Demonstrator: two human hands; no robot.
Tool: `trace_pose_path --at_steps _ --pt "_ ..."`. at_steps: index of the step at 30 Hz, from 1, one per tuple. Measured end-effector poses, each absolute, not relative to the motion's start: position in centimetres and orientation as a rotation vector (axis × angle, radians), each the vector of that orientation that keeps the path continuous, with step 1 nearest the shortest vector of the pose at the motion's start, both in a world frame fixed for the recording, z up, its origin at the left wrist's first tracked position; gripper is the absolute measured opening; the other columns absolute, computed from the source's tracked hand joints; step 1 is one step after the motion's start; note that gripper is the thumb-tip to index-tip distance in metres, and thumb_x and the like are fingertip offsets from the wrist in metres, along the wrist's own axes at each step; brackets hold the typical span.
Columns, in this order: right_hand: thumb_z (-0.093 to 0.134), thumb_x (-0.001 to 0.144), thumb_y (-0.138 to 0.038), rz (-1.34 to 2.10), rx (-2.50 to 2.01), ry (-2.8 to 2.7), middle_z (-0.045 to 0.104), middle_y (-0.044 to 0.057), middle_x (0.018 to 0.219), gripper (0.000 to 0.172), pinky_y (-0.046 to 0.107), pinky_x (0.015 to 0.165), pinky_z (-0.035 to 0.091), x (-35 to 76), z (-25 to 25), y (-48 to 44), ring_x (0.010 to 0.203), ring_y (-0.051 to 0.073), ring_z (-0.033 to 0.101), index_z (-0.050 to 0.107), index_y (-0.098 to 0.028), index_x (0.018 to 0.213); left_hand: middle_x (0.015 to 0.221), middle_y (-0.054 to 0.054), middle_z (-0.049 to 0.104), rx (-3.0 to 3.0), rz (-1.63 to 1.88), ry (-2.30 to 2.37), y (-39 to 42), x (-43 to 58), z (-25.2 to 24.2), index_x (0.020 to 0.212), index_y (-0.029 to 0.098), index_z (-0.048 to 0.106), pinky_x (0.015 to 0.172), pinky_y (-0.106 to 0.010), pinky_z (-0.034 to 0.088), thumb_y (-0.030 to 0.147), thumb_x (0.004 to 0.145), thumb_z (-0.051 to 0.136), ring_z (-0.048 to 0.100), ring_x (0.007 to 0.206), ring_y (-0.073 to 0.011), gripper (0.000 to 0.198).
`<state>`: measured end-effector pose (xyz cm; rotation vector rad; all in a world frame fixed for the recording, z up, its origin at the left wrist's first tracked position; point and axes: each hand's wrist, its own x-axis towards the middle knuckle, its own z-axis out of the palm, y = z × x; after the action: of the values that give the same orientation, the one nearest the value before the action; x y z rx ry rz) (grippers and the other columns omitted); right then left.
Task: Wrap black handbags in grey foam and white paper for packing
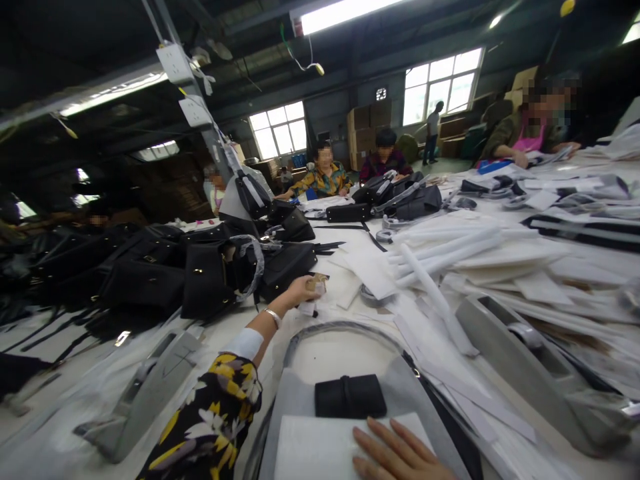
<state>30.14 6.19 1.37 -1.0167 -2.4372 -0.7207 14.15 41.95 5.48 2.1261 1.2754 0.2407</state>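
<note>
My left hand (303, 291) reaches out over the table, its fingers closed on a small brown-and-clear packet (319, 284); what is inside it is too small to tell. Nearer to me, my right hand (395, 453) lies flat with fingers spread on a white foam sheet (315, 443). That sheet rests on a bag covered in pale wrapping (287, 407). Its plastic-wrapped handle (345, 325) arches away from me. A small black pouch with a strap (350, 396) lies on the bag, just beyond the white sheet.
Grey tape dispensers stand left (145, 393) and right (540, 380). Black handbags (207, 280) crowd the left side. White sheets and rolls (445, 257) are heaped at right. Co-workers (327, 177) sit across the table. A post with sockets (175, 63) rises at left.
</note>
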Motion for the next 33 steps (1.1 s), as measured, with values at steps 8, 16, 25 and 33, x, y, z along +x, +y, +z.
trace_pose_path --at_steps 8,16,25,33 --pt "0.054 0.091 -0.017 -0.315 -1.187 -2.412 0.058 0.0 0.142 0.043 0.03 0.106 0.047 29.3 1.4 4.3 0.126 0.019 0.059 0.059 -0.025 0.133 0.107 -0.008 0.067 1.829 0.499 1.397 39.1 1.2 11.5 0.117 0.014 0.06 0.075 -0.034 0.059 0.031 0.085 0.073 0.067 0.089 -0.0185 0.039" --pt "0.054 0.092 -0.023 -0.151 -1.233 -2.401 0.046 0.002 0.151 0.055 0.038 0.109 0.047 29.3 1.3 3.7 0.133 0.024 0.053 0.046 -0.027 0.146 0.096 -0.006 0.073 1.764 0.376 1.473 31.7 -6.9 10.7 0.109 0.014 0.067 0.075 -0.031 0.057 0.036 0.057 0.089 0.07 0.089 -0.0229 0.061" --pt "0.051 0.095 -0.024 -0.098 -1.274 -2.418 0.048 0.002 0.151 0.055 0.046 0.11 0.047 29.4 1.0 3.7 0.135 0.025 0.05 0.041 -0.029 0.149 0.129 -0.013 0.066 2.085 0.585 1.54 26.4 -5.4 12.0 0.123 0.016 0.065 0.105 -0.042 0.044 0.037 0.083 0.069 0.059 0.122 -0.0308 0.046" --pt "0.046 0.095 -0.014 0.06 -1.346 -2.474 0.047 0.004 0.151 0.049 0.051 0.111 0.043 28.7 2.8 3.3 0.138 0.027 0.046 0.05 -0.026 0.142 0.128 -0.004 0.068 2.571 0.415 0.722 11.7 3.5 11.1 0.128 0.024 0.062 0.106 -0.034 0.047 0.034 0.097 0.054 0.063 0.119 -0.0207 0.033"
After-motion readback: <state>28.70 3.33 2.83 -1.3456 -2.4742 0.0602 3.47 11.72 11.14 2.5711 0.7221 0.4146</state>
